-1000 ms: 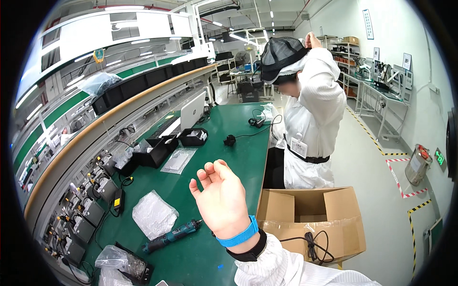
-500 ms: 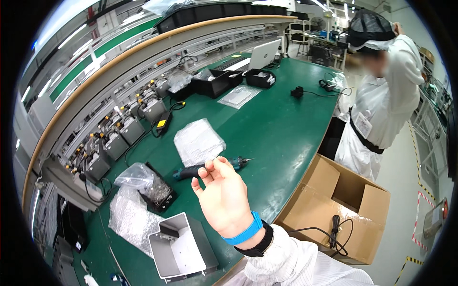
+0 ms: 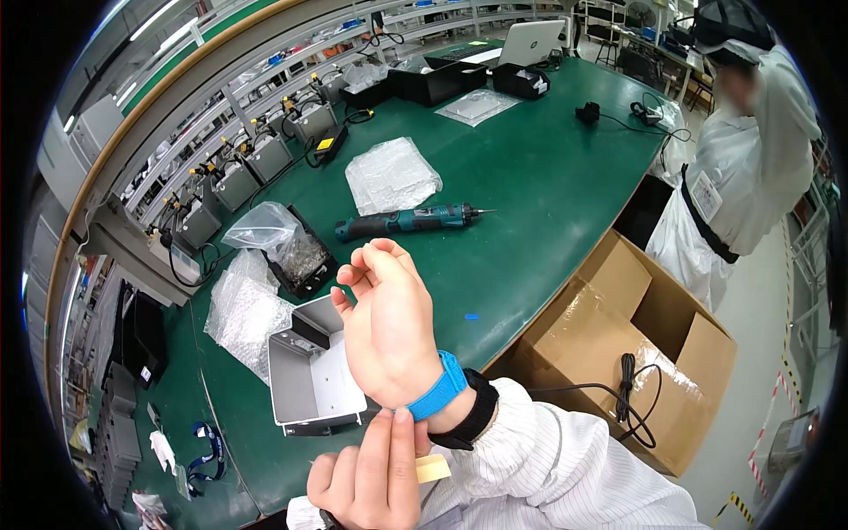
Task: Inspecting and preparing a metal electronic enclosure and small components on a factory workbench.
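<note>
Your left hand (image 3: 367, 481), lowest in the view, closes its bunched fingers on the lower end of the blue wristband (image 3: 442, 389) circling your right wrist, with a black band (image 3: 475, 411) just behind it toward the sleeve. A pale yellow piece (image 3: 433, 469) shows beside those fingers; whether they hold it cannot be told. Your right hand (image 3: 389, 331) is raised palm toward you, its fingers loosely curled and unclenched, their tips well apart from the wristband. Behind that hand, and partly blocked by it, sits an open grey metal box (image 3: 291, 389), its pale floor showing. At your right, an open cardboard box (image 3: 574, 336) with a shadowed inside has a bundled black cable (image 3: 625, 389) lying against it. To your left are a blue lanyard (image 3: 210, 455) and bubble wrap (image 3: 247, 314), the wrap reaching the metal box. Just beyond, a black tray (image 3: 318, 281) holds small parts too blurred to name, partly covered by a clear bag (image 3: 265, 225). Farther across the green table (image 3: 530, 177), a teal-and-black power screwdriver (image 3: 411, 221) lies near a sheet of clear wrap (image 3: 391, 177). At the far end, a small black bin (image 3: 521, 88) holds white pieces near an open laptop (image 3: 530, 42); a co-worker in white (image 3: 707, 159) is at right
</note>
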{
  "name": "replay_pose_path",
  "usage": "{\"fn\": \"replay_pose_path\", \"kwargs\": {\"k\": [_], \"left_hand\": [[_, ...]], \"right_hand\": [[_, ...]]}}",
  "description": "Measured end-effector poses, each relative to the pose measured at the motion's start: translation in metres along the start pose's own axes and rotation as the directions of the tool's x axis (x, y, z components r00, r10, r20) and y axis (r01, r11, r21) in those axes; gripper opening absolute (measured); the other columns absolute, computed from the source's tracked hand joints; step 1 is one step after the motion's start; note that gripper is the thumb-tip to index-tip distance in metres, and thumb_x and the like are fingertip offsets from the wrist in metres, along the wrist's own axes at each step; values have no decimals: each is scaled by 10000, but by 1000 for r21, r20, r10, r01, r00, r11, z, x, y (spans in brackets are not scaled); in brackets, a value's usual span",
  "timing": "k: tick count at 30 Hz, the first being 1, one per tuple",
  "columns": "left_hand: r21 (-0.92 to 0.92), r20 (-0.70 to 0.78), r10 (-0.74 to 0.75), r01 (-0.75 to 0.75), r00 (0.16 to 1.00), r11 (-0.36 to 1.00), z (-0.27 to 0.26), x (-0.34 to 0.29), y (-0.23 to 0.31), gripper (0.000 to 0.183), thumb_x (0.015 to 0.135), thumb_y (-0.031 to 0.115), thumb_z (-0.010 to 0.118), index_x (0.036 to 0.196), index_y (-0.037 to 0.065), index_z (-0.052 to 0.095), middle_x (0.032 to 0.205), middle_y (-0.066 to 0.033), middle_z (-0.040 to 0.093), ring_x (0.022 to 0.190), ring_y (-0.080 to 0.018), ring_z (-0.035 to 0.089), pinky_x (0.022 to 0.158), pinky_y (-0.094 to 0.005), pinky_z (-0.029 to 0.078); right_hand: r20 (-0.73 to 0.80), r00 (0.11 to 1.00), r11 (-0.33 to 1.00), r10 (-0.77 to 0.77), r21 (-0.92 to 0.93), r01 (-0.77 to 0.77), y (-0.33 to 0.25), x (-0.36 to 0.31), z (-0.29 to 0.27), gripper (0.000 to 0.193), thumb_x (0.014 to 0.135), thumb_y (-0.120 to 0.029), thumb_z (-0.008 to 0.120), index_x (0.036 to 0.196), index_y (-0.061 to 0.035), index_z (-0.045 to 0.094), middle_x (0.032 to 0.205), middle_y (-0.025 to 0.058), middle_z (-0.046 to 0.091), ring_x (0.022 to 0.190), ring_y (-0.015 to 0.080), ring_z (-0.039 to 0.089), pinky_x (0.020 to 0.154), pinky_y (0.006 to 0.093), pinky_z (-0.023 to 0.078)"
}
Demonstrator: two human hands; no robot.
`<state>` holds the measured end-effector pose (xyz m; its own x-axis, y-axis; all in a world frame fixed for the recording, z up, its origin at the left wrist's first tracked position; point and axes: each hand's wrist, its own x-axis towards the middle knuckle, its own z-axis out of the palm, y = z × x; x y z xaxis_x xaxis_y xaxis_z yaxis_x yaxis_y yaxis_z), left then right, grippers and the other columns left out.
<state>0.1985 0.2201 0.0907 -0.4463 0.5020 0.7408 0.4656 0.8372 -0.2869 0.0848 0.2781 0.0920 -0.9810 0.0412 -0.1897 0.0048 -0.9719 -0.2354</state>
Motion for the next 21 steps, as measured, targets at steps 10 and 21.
{"fn": "replay_pose_path", "kwargs": {"k": [10,21], "left_hand": [[-543,98,-410,394,907,742,14,1,-25,202,544,29,672,730,42,594,730,-84,592,582,-216,577,506,-282,411],[-485,16,-76,74,997,872,-36,-28,-47,123,746,120,700,753,16,636,709,-110,622,586,-253,599,524,-323,469]], "right_hand": [[18,999,998,36,-48,-35,-2,-4,6,85,865,-118,484,936,-147,447,830,-18,487,755,101,475,768,312,352],[449,887,964,-110,-171,206,-73,-11,5,92,878,-56,475,969,-57,485,841,38,512,760,132,474,741,277,390]]}}
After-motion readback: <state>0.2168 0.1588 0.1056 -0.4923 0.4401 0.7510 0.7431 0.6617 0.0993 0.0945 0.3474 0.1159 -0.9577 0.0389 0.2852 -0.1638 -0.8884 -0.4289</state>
